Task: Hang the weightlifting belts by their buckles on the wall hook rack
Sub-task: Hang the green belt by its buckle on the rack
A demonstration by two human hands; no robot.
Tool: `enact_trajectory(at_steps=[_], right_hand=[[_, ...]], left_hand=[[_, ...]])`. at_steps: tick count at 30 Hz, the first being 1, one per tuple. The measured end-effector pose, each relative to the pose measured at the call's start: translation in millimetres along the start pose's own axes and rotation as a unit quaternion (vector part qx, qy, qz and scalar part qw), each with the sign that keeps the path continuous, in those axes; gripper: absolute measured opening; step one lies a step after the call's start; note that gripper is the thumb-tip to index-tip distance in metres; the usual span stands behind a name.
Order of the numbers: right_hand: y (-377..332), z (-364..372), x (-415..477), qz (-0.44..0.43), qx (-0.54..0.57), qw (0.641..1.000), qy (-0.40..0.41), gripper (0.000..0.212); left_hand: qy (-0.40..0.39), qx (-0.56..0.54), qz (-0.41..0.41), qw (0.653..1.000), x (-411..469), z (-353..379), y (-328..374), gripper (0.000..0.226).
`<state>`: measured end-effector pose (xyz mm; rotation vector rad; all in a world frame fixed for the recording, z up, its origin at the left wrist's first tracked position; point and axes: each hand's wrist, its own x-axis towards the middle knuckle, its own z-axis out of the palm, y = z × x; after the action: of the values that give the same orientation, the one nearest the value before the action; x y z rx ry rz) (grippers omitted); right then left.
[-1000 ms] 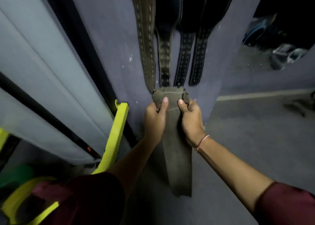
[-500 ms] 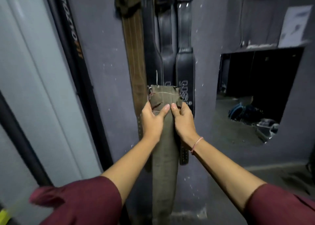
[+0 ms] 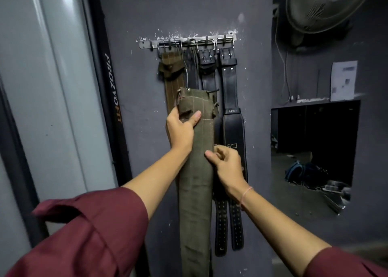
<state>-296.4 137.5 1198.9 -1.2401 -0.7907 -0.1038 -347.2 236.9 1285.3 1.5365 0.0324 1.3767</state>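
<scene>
An olive fabric weightlifting belt (image 3: 196, 171) hangs straight down in front of the wall. My left hand (image 3: 180, 129) grips it near its top, thumb across the front, where a metal buckle prong (image 3: 213, 91) sticks out. My right hand (image 3: 227, 165) pinches the belt's right edge lower down. Above, a metal hook rack (image 3: 147, 45) is screwed to the dark wall. On it hang a brown belt (image 3: 172, 75) at the left and two black leather belts (image 3: 231, 83) at the right, all by their buckles. The held belt's top is well below the rack.
A grey machine frame with a black upright marked PROZVOFIT (image 3: 112, 87) stands at the left. A wall fan (image 3: 327, 5) sits at the upper right. Below it a dark opening (image 3: 315, 146) shows bags on a floor, with a paper notice (image 3: 343, 80) above.
My view has swung up from the floor to the rack. Both hands raised the olive belt; my right hand slid down from the top to the belt's right edge.
</scene>
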Motion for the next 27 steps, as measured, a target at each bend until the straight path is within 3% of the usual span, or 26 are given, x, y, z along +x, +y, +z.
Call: enact_trajectory(at_steps=[5,9,11,14,18,21,24,27], right_hand=[[37.9,7.2,-17.5,0.062,-0.032,0.996,-0.054,0.018],[60.1,-0.8,-26.8,0.096,-0.055,0.991,-0.074,0.019],[72.9,-6.3,-35.8,0.127,-0.110,0.979,-0.114,0.024],[95.8,-18.6,-51.8,0.185,-0.170,0.956,-0.152,0.050],[93.1,-28.6,-47.9,0.226,-0.194,0.930,-0.213,0.043],[54.0,-19.9,-22.3,0.183,-0.094,0.960,-0.191,0.007],[3.1,-0.2,24.9,0.093,0.049,0.990,-0.094,0.024],[-31.8,13.3,62.7,0.018,0.073,0.996,-0.054,0.031]], left_hand=[[0.048,-0.024,-0.009,0.999,37.7,-6.1,0.8,0.028],[0.034,-0.028,-0.018,0.999,42.6,-0.8,-0.6,0.027],[0.037,-0.033,-0.018,0.999,43.7,1.2,-4.1,0.028],[0.047,-0.031,-0.018,0.998,52.9,4.0,-5.0,0.028],[0.017,-0.019,-0.026,0.999,57.9,8.2,-6.7,0.029],[-0.010,-0.019,-0.024,0.999,65.6,12.6,-4.2,0.034],[-0.039,-0.013,-0.024,0.999,61.8,18.7,0.7,0.040],[-0.043,0.008,-0.033,0.998,62.0,20.5,0.6,0.038]])
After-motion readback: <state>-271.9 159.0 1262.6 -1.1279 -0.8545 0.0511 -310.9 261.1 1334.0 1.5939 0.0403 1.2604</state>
